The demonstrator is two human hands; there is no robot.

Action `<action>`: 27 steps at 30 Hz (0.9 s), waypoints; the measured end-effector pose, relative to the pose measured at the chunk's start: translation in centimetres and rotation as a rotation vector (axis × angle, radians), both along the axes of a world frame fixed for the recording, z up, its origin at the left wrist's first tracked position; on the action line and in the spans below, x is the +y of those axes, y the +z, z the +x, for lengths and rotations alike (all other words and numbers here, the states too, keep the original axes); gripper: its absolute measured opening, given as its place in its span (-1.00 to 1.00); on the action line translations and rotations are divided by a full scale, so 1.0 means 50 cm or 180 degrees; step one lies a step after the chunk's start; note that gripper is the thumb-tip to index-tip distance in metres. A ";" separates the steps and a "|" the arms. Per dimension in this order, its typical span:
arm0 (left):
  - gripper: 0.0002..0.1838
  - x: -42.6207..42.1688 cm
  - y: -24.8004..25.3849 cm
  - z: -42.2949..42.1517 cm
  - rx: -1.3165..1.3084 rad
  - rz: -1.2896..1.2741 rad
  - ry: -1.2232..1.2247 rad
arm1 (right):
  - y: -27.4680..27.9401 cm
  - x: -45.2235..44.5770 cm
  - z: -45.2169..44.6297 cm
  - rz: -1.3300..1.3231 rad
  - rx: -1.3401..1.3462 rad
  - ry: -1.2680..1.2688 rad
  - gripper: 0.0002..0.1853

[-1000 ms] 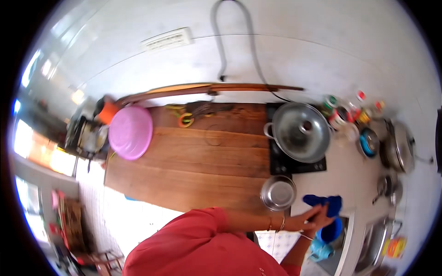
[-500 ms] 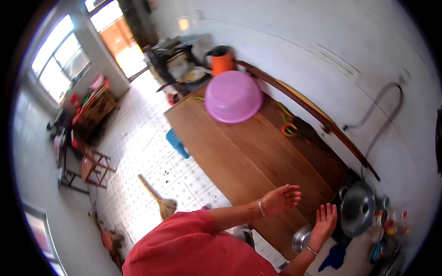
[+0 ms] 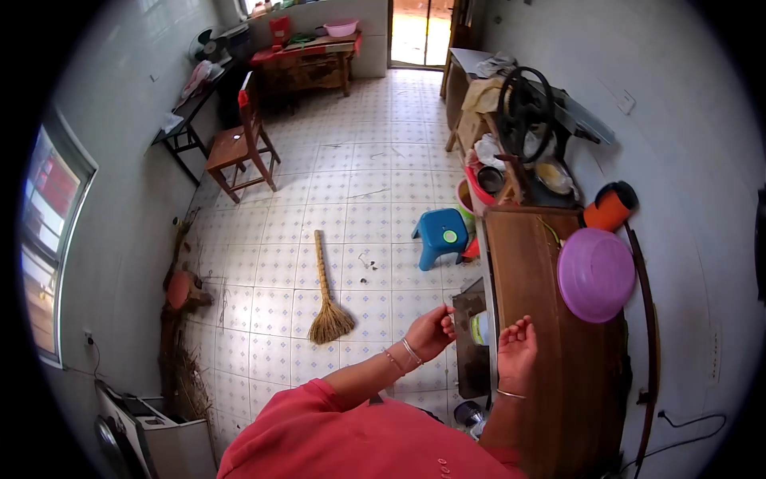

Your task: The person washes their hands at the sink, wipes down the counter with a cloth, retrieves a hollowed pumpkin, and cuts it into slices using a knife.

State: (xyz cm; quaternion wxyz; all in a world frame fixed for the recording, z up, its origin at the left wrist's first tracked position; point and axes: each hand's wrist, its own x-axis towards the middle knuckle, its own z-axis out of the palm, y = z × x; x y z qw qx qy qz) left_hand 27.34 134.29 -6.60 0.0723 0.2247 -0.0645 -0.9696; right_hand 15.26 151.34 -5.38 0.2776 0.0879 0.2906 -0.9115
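My left hand (image 3: 432,332), with a bangle and a thin bracelet at the wrist, is in the air just left of the wooden table's edge. Its fingers are loosely bent and nothing shows in them. Above the table's (image 3: 523,255) left side is my right hand (image 3: 517,351), palm up, fingers half curled and apart, holding nothing. An upturned pink plastic basin (image 3: 597,275) sits farther along the tabletop. On the tiled floor, left of my left hand, lies a straw broom (image 3: 325,307), its bristles toward me.
A blue plastic stool (image 3: 442,236) stands beside the table. Beyond are a black handwheel (image 3: 527,114) and an orange jug (image 3: 610,207). A wooden chair (image 3: 242,144) stands at far left. Small dark debris (image 3: 365,279) dots the floor near the broom. A doorway is at the back.
My view has turned left, from the wall and the table toward the floor and doorway. Both hands have drawn back from the table's pan end, and their fingers are more bent.
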 end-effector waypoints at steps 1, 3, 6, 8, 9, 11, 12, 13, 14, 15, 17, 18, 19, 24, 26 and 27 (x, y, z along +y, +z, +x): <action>-0.80 -0.062 -0.009 0.021 0.0105 0.0109 0.0265 | 0.007 -0.071 0.007 -0.0009 0.0019 0.0096 -0.81; -0.78 -0.172 -0.012 0.059 0.0097 0.0197 0.0563 | 0.023 -0.201 0.018 0.0182 -0.0135 0.0384 -0.84; -0.72 -0.305 -0.032 0.084 0.0236 0.0427 0.0879 | 0.027 -0.338 0.004 0.0191 -0.0115 0.0479 -0.85; -0.72 -0.381 -0.036 0.073 0.0107 0.0515 0.1169 | 0.018 -0.410 -0.021 0.0221 -0.0051 0.0536 -0.85; -0.73 -0.416 -0.042 0.062 0.0168 0.0543 0.1209 | 0.009 -0.438 -0.038 0.0286 -0.0116 0.0572 -0.85; -0.73 -0.486 -0.051 0.029 0.0144 0.0567 0.1262 | -0.012 -0.498 -0.078 0.0351 -0.0196 0.0588 -0.85; -0.73 -0.523 -0.055 0.011 0.0103 0.0580 0.1293 | -0.020 -0.530 -0.099 0.0335 -0.0180 0.0604 -0.85; -0.73 -0.563 -0.065 -0.010 0.0224 0.0683 0.1265 | -0.027 -0.567 -0.123 0.0400 -0.0273 0.0493 -0.84; -0.73 -0.607 -0.071 -0.034 0.0237 0.0659 0.1268 | -0.034 -0.608 -0.151 0.0463 -0.0371 0.0378 -0.84; -0.72 -0.651 -0.072 -0.058 0.0194 0.0622 0.1250 | -0.034 -0.654 -0.176 0.0402 -0.0370 0.0390 -0.85; -0.72 -0.743 -0.083 -0.105 0.0197 0.0562 0.1249 | -0.060 -0.754 -0.237 0.0234 -0.0359 0.0553 -0.85; -0.72 -0.795 -0.075 -0.132 0.0208 0.0526 0.1282 | -0.060 -0.818 -0.273 0.0046 -0.0317 0.0726 -0.85; -0.73 -0.851 -0.062 -0.156 0.0189 0.0479 0.1358 | -0.058 -0.886 -0.299 0.0084 -0.0437 0.0739 -0.86; -0.76 -1.125 0.030 -0.193 0.0252 0.0135 0.1989 | -0.013 -1.258 -0.378 0.0017 -0.0478 0.1439 -0.86; -0.77 -1.226 0.031 -0.182 0.0324 0.0180 0.2343 | 0.016 -1.399 -0.376 -0.0001 -0.0319 0.1808 -0.85; -0.77 -1.271 0.027 -0.174 0.0330 0.0170 0.2516 | 0.025 -1.465 -0.373 -0.0041 -0.0290 0.1998 -0.84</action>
